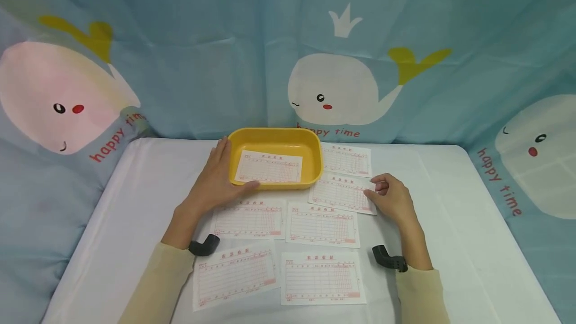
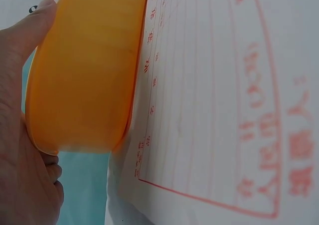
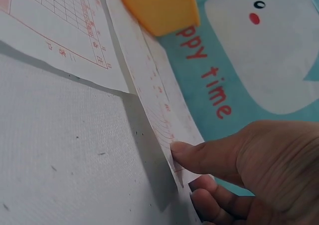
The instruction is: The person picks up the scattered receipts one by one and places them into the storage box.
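My left hand (image 1: 215, 179) holds the left end of a yellow plastic basin (image 1: 310, 159), fingers along its side and thumb at the near rim. A receipt slip printed in red (image 1: 269, 168) lies inside the basin. Just right of the basin, my right hand (image 1: 397, 201) pinches the right edge of another receipt slip (image 1: 337, 195). In the right wrist view, the thumb (image 3: 189, 155) presses on that slip's corner, and its edge is lifted off the cloth. The left wrist view has the basin's wall (image 2: 89, 70) beside the left hand (image 2: 25, 130).
Several more receipt slips lie on the white cloth: one behind the pinched slip (image 1: 348, 159), two just before the basin (image 1: 249, 221) and two nearer the front (image 1: 324, 279). A blue whale-print curtain (image 1: 225, 64) hangs behind and at both sides.
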`<control>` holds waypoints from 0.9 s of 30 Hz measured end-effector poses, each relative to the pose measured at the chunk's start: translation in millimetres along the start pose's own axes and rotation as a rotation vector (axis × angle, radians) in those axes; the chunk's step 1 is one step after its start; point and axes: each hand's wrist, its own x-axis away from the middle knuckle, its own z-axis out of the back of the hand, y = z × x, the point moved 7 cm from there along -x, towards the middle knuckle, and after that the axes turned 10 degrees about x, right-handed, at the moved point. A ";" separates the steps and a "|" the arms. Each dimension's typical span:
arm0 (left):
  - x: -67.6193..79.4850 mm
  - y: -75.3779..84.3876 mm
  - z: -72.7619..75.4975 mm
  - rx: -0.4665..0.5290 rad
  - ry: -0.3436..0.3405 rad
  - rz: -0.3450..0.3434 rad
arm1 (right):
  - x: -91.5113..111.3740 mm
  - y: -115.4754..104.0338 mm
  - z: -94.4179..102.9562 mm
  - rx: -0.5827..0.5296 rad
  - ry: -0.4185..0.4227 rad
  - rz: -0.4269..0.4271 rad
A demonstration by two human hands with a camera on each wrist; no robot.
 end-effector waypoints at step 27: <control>0.9 1.7 -1.6 0.011 -0.003 -0.010 | 3.6 12.5 5.6 -0.084 -0.041 -0.080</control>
